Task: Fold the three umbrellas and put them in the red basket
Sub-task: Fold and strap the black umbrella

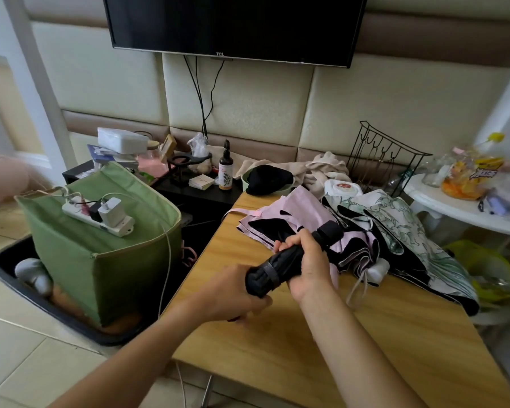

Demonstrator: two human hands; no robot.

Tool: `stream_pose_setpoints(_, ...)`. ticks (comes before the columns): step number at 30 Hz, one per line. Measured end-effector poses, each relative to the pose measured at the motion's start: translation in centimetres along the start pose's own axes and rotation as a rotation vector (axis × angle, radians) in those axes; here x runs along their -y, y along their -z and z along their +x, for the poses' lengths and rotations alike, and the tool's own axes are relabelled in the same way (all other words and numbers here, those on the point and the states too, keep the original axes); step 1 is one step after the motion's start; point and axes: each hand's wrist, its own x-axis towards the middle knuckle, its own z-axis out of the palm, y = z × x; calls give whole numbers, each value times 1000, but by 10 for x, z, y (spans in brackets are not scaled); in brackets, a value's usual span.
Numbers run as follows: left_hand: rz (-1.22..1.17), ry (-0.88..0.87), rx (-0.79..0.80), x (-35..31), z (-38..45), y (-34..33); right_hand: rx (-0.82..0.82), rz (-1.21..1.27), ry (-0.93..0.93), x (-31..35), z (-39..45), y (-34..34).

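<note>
One black umbrella (pixel 280 265) is rolled tight above the near wooden table (pixel 365 348). The right hand (pixel 309 265) wraps its middle; the left hand (pixel 236 293) curls round its lower end. Best keep the pleats twisted and the strap snug. Two floppy fabric umbrellas, pink (pixel 295 213) and leaf-print (pixel 401 228), lie unfolded just beyond. No red basket shows.

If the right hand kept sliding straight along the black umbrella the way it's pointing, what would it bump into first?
Probably the pink umbrella. The right hand grips the black umbrella, which points up and right, where the pink one lies unfolded on the table. Depth is hard to judge.
</note>
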Motion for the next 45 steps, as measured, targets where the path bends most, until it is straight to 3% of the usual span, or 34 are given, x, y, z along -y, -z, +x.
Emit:
stream_pose_setpoints(2, 129, -3, -48, 5, 4, 9, -12, -31, -14, 0, 2, 1)
stream_pose_setpoints(4, 442, -43, -189, 11, 8, 20, -124, -126, 31, 6, 4, 1)
stream_pose_setpoints(6, 671, -80, -280, 16, 10, 33, -282, -420, 142, 17, 7, 6)
stream_pose_setpoints(8, 806, -114, -311, 21, 11, 44, -351, -819, 422, 25, 6, 12)
stream_pose_setpoints(9, 852, -133, -316, 24, 12, 48, -301, -981, 628, 28, 4, 13)
stream_pose_setpoints(11, 902, -186, -314, 27, 13, 50, 26, -1229, 863, 33, -2, 9)
stream_pose_setpoints(14, 906, -301, -298, 26, 15, 43, 610, -1654, 543, 26, -14, 1)
stream_pose_setpoints(16, 889, -363, -280, 21, 15, 37, 697, -2044, 446, 14, -20, 1)
stream_pose_setpoints(18, 866, -405, -273, 16, 14, 30, 594, -2238, 584, 6, -24, 2)
stream_pose_setpoints(21, 818, -444, -296, 11, 12, 24, 478, -2266, 755, 8, -27, 0)
stream_pose_setpoints(26, 824, -439, -304, 4, 15, 13, 443, -2286, 791, 18, -28, 12)
stream_pose_setpoints(34, 570, -447, -300, -18, 33, -32, 308, -2156, 430, 58, -29, 69)
stream_pose_setpoints(39, 332, -456, -253, -25, 47, -74, 200, -2158, 361, 104, -36, 115)
stream_pose_setpoints(45, 295, -461, -247, -31, 63, -104, 6, -2147, 260, 151, -36, 178)
